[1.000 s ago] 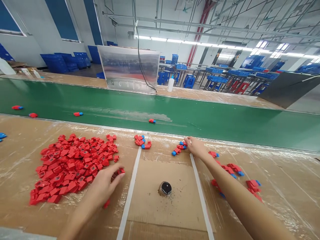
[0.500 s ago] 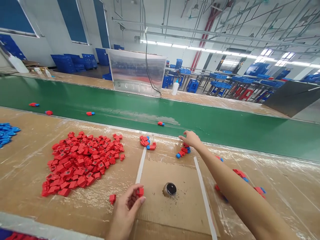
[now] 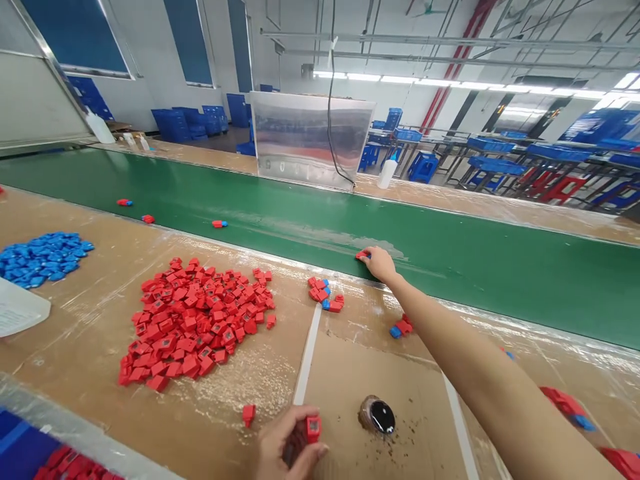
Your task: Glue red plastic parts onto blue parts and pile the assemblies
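My left hand (image 3: 287, 445) pinches a small red plastic block (image 3: 313, 429), whose square opening faces me, over the left side of the cardboard sheet (image 3: 345, 373). My right hand (image 3: 381, 265) reaches over the green belt (image 3: 280, 207), its fingers closed on a red-and-blue plastic piece (image 3: 361, 255) that they partly hide. To the right of my left hand stands a small round pot (image 3: 383, 417) of dark, shiny liquid. One loose red block (image 3: 249, 415) lies just left of that hand. Joined red-and-blue pieces (image 3: 401, 327) lie under my right forearm.
A big heap of red blocks (image 3: 200, 320) covers the table to the left, with blue parts (image 3: 45, 257) beyond it. More red-and-blue pieces (image 3: 325, 293) lie near the belt's edge. A metal panel (image 3: 310, 140) and a white bottle (image 3: 387, 172) stand behind the belt.
My right hand has moved from the table's edge onto the belt and closed on a red-and-blue piece there. My left hand still holds its red block, now with the opening showing. The view has turned left.
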Tool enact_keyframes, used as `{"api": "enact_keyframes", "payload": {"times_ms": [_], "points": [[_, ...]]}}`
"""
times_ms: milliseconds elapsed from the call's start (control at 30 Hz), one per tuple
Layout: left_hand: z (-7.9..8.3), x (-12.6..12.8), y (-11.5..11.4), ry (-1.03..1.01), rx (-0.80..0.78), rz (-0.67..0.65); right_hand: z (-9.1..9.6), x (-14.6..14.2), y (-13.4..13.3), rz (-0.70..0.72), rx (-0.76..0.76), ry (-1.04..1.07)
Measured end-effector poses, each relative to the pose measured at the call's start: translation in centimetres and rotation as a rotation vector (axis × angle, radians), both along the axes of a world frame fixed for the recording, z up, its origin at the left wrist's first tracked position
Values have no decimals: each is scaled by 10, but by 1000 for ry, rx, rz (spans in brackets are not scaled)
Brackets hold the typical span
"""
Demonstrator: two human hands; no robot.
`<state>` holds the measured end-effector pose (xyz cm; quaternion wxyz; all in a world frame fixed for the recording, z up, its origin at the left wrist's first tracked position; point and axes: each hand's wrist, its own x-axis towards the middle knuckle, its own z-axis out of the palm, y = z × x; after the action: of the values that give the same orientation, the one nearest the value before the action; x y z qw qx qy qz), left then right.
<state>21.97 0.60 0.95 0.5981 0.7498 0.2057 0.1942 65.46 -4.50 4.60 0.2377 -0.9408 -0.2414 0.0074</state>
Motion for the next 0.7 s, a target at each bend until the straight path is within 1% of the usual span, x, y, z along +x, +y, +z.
{"api": "enact_keyframes", "payload": {"times_ms": [100,167,233,300,367,400,467,533,600,700], "points": [[11,5,-8,-5,-58,-55,16,-23,-21,-17,64,50],[15,8,-16,9,-123,-125,30,-51,-45,1,137,83],[17,10,-25,41,-204,-211,46,-88,-74,44,208,133],[17,11,-32,73,-257,-283,60,-131,-107,97,260,193],[17,11,-36,97,-263,-320,70,-176,-139,169,343,288],[16,10,-36,105,-255,-328,72,-197,-153,211,416,369],[16,10,-36,110,-240,-344,71,-232,-175,251,534,521],[15,10,-36,106,-227,-355,65,-257,-188,229,566,589],[16,9,-36,103,-213,-358,56,-273,-193,199,535,532],[18,8,-37,94,-204,-347,45,-285,-191,211,438,284]]}}
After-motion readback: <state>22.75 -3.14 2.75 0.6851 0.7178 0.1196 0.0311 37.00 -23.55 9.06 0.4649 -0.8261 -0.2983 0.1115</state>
